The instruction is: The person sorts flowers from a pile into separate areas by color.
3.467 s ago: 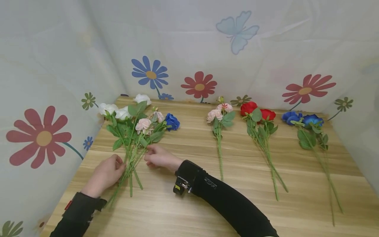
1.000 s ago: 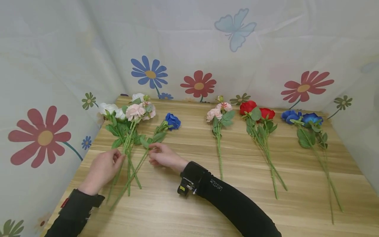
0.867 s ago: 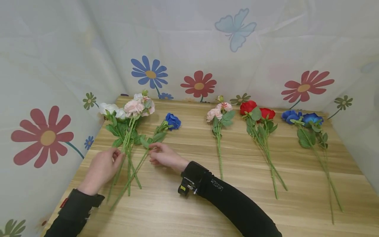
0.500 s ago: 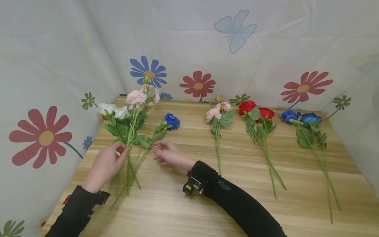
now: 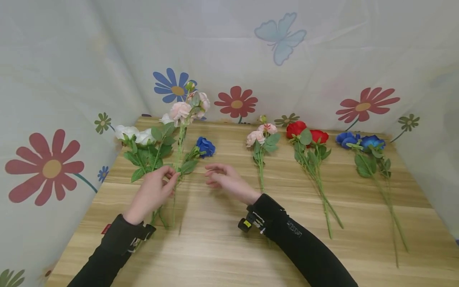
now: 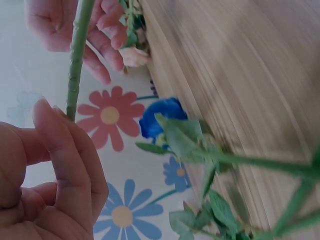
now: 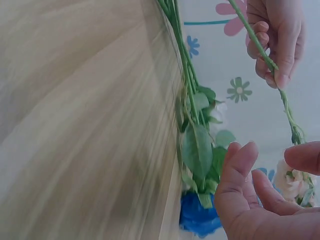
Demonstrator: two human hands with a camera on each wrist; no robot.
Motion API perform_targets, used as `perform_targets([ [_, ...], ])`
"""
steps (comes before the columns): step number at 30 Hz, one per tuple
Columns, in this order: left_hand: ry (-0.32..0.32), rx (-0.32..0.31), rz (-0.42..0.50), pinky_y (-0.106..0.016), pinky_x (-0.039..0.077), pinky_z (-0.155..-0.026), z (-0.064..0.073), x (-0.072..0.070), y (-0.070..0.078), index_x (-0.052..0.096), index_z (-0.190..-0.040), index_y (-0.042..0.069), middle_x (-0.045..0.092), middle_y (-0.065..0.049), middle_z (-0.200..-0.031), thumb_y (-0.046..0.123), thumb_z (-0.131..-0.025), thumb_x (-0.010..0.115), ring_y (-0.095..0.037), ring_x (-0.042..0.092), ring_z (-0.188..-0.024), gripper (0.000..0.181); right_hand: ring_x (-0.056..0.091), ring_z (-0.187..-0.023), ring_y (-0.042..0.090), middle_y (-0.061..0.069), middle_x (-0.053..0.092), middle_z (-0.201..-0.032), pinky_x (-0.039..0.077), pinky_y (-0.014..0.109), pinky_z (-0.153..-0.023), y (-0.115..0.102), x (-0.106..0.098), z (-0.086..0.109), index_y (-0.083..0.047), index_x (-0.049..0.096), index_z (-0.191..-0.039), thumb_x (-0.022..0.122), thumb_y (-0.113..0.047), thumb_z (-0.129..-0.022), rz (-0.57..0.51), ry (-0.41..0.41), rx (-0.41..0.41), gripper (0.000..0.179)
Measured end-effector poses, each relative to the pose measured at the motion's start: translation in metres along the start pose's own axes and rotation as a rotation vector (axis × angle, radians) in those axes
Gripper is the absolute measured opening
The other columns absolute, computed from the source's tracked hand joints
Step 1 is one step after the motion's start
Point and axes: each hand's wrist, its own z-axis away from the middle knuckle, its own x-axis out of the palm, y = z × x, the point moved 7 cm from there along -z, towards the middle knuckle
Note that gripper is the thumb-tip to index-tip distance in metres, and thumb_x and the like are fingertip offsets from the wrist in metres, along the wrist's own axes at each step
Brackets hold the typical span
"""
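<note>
My left hand pinches the stem of a pink rose between thumb and fingers. The rose stands nearly upright, raised off the table, its blooms and green bud at the top. In the left wrist view the green stem runs up from the fingertips. My right hand hovers over the table to the right, fingers loosely bent and holding nothing. Beneath the left hand lie white roses with green leaves and a blue rose, their stems crossing.
On the wooden table, a second pink rose, red roses and blue roses lie in separate groups toward the right. A white printed curtain rises behind and at both sides.
My left hand has lifted the pink rose out of the left-hand pile and carried it up and to the right. My right hand has drawn back to the right, away from the stems.
</note>
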Motion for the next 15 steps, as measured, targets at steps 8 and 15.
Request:
perform_targets([
  [8,-0.077,-0.009,0.174,-0.04,0.055,-0.055,-0.014,0.033,0.019,0.057,-0.098,0.004,0.059,-0.01,-0.082,0.022,-0.099,0.051,-0.02,0.064,-0.058,0.019,0.049,-0.116,0.044,0.03,0.045,-0.131,0.04,0.052,-0.1,-0.002,-0.041,0.02,0.007,0.038,-0.138,0.042,-0.006,-0.096,-0.034,0.091,-0.015,0.043],
  [15,-0.168,-0.047,0.35,-0.044,0.056,-0.064,-0.025,0.07,0.035,0.056,-0.098,0.001,0.059,-0.014,-0.08,0.019,-0.099,0.051,-0.02,0.064,-0.061,0.019,0.051,-0.113,0.041,0.03,0.044,-0.131,0.037,0.055,-0.101,-0.002,-0.074,0.035,0.006,0.041,-0.136,0.043,-0.006,-0.098,-0.04,0.174,-0.029,0.041],
])
